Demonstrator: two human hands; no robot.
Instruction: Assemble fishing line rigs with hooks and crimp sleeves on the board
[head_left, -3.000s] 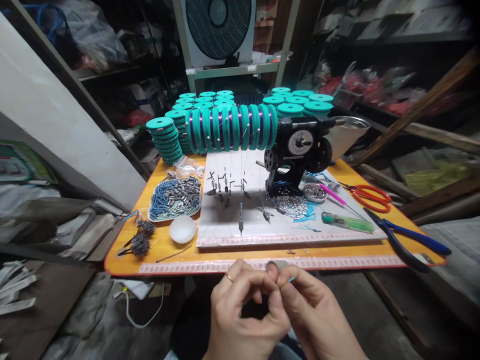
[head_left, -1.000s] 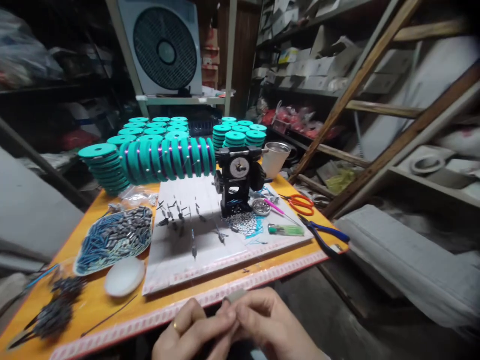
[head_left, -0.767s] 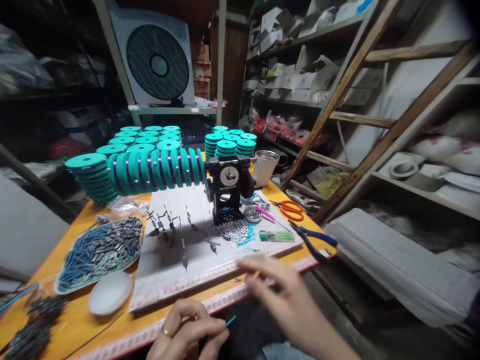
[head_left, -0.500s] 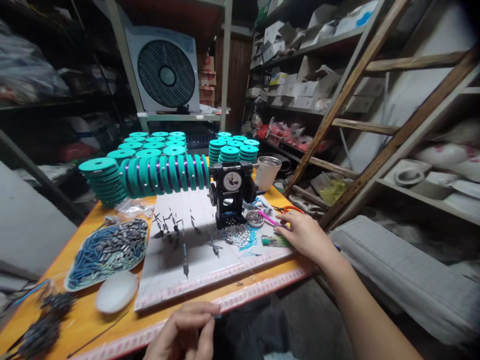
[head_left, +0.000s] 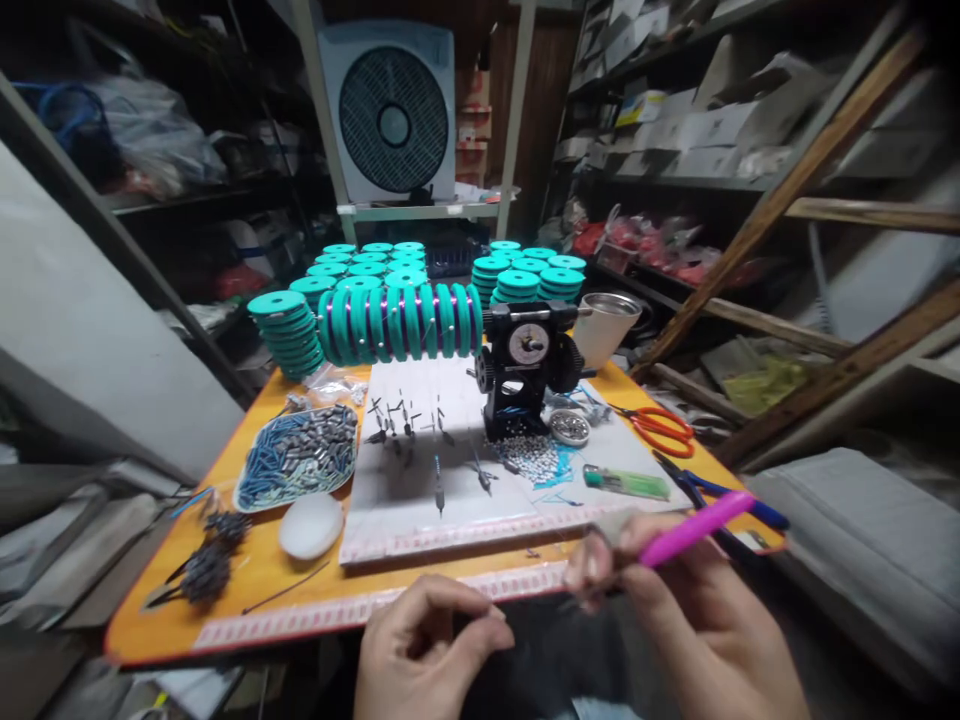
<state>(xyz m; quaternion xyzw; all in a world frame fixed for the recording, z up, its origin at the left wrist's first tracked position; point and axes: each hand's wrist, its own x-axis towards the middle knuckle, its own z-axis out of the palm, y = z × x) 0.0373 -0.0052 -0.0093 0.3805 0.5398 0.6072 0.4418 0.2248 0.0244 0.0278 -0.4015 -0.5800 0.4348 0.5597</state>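
The slim pink plastic-handled tool (head_left: 694,528) is gripped pen-fashion in the right hand (head_left: 712,620), off the table's near right edge — a hold presumably chosen for fine steering of its slender end. Its long axis is slanted: the handle's blunt end is directed far and right, the opposite end near and left, where its tip is blurred among the fingers. The hands are apart; in the left hand (head_left: 427,650), thumb and forefinger are closed together, though whether anything fine is pinched cannot be told. Turquoise foam spools (head_left: 401,322) are carried crosswise on the black geared stand (head_left: 529,345), probably so that the lines hang freely above the white board (head_left: 405,510). The green translucent cutter (head_left: 626,483) is laid on the board's right side, within reach.
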